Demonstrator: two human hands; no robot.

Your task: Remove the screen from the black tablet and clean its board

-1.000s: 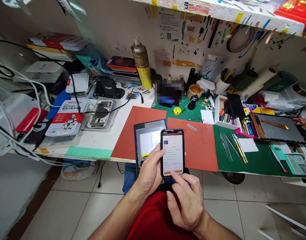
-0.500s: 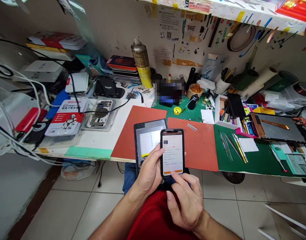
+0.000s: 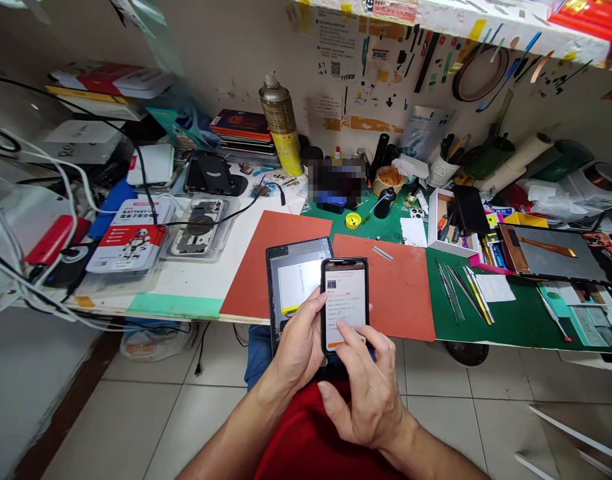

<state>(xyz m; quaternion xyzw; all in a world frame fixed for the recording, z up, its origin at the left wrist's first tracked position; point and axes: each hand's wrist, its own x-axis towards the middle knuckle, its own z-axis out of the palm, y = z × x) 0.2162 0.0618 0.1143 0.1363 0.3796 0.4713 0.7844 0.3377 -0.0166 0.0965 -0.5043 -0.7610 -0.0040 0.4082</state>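
Note:
A black-framed smartphone [image 3: 345, 293] with a white page lit on its screen is gripped along its left edge by my left hand [image 3: 302, 340]. Over the lower part of that screen is my right hand [image 3: 369, 380], its index fingertip at the glass, thumb and other fingers apart. Behind the phone and left hand, a tablet [image 3: 280, 270] with a dark frame and a pale inner panel leans over the bench edge. Its lower part is hidden by my left hand.
Under the tablet lie reddish-brown mats [image 3: 406, 287]. Tweezers [image 3: 451, 290] and thin tools rest on the green mat [image 3: 516, 323] at right, near a white box [image 3: 451, 247]. A spray can [image 3: 281, 127] stands by the wall. Cables [image 3: 61, 200] hang over the left side.
My right index finger has moved up the phone screen, from the orange bar at the bottom to higher on the page. My left hand and the phone have hardly moved.

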